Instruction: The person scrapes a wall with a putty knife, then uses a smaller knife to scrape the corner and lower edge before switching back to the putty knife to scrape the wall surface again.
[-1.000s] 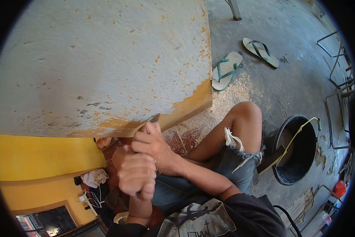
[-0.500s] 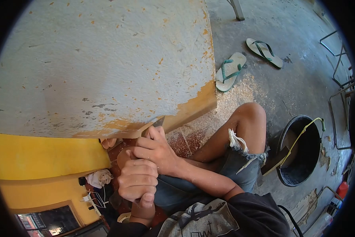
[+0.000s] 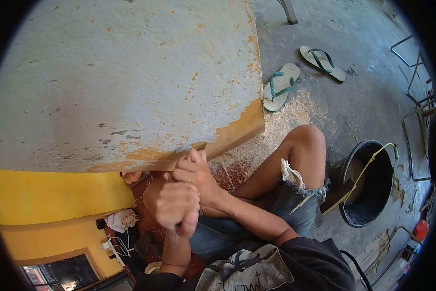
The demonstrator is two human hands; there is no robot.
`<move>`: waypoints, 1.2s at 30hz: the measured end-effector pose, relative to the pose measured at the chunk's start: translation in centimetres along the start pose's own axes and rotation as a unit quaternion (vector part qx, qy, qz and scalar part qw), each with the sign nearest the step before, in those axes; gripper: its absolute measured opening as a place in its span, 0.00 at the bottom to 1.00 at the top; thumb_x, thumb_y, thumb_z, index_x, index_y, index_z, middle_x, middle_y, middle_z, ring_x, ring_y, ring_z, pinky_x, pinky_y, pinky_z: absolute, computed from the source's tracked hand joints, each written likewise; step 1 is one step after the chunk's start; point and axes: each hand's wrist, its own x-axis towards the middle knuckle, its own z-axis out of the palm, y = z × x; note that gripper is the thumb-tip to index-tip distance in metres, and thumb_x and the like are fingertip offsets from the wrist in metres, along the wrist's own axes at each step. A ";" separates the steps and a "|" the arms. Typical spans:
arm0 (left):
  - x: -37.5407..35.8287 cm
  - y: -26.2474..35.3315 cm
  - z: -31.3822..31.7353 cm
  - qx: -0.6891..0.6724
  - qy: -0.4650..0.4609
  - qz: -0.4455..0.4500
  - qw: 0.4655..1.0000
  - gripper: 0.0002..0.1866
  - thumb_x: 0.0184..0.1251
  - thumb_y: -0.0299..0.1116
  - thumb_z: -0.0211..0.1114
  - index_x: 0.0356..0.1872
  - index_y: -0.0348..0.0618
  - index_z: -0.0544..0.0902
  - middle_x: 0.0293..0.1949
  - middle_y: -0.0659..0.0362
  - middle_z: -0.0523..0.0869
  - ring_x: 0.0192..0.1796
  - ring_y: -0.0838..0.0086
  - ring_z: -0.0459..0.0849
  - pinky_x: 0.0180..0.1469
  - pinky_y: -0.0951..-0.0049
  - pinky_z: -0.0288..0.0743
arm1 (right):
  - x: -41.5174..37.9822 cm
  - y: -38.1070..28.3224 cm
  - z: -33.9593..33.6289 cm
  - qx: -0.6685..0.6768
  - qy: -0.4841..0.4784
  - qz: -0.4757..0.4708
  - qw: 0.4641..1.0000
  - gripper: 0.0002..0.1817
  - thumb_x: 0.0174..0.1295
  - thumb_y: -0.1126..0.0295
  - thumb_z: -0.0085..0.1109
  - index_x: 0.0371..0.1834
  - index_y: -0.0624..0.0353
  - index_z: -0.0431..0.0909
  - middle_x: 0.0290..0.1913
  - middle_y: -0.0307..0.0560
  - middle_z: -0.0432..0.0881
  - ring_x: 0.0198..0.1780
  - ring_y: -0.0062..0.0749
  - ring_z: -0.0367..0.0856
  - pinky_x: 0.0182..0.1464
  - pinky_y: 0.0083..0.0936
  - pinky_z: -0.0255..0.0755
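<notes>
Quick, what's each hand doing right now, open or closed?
Left hand: closed; contents hidden.
Right hand: closed at the edge of the large, chipped, grey-painted panel; grip contents unclear.

Wall matt, rough, flaking; bucket dark plastic; jeans frayed cloth.

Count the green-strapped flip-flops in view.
2. First flip-flop lies on the floor by the edge of the peeling-paint surface; second flip-flop is farther out from that edge. Others could be hidden behind the surface.
</notes>
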 end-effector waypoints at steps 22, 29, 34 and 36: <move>-0.3 -0.6 0.5 -0.023 -0.006 -0.031 0.999 0.28 0.72 0.36 0.60 0.09 0.37 0.69 0.10 0.61 0.70 0.13 0.69 0.73 0.21 0.68 0.73 | -0.4 1.1 -0.3 -0.013 -0.014 -0.019 1.000 0.14 0.62 0.68 0.72 0.24 0.50 0.74 0.30 0.37 0.67 0.40 0.38 0.62 0.46 0.39 0.56; -0.9 -0.2 0.8 -0.008 -0.014 -0.016 1.000 0.28 0.72 0.37 0.61 0.10 0.37 0.69 0.11 0.61 0.71 0.13 0.69 0.73 0.22 0.69 0.74 | -0.5 0.4 -0.9 0.008 -0.040 0.011 0.999 0.11 0.65 0.66 0.67 0.28 0.51 0.76 0.31 0.38 0.67 0.41 0.39 0.64 0.50 0.40 0.56; -0.8 -1.5 0.0 -0.039 -0.021 -0.098 0.994 0.29 0.71 0.39 0.61 0.08 0.37 0.69 0.10 0.61 0.71 0.13 0.69 0.73 0.23 0.70 0.75 | -1.4 1.8 -0.1 0.001 -0.039 0.046 0.998 0.12 0.66 0.66 0.67 0.26 0.51 0.75 0.31 0.38 0.67 0.40 0.39 0.63 0.48 0.39 0.55; -0.8 -0.5 0.9 -0.004 -0.019 -0.012 1.000 0.28 0.72 0.37 0.61 0.09 0.37 0.68 0.11 0.61 0.71 0.13 0.69 0.73 0.22 0.70 0.74 | -1.3 1.5 -0.3 -0.002 -0.040 0.049 0.998 0.13 0.66 0.66 0.67 0.25 0.51 0.75 0.31 0.38 0.67 0.40 0.39 0.63 0.47 0.39 0.55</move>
